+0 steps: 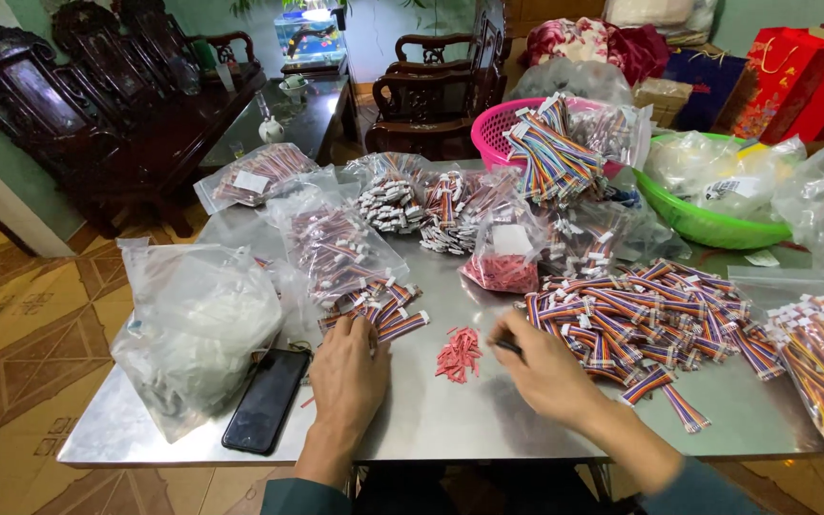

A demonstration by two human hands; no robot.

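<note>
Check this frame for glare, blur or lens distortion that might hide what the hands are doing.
Head view: soft glare on the metal table and the clear bags; wide-angle bending at the edges. The left hand on a ribbon cable bundle is sharp; the right hand, pinching a thin dark tool, is slightly soft. Small red pieces stay readable.

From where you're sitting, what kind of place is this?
Probably a home living room used for piecework: carved wooden chairs, a fish tank, and a metal table heaped with rainbow ribbon cables.
</note>
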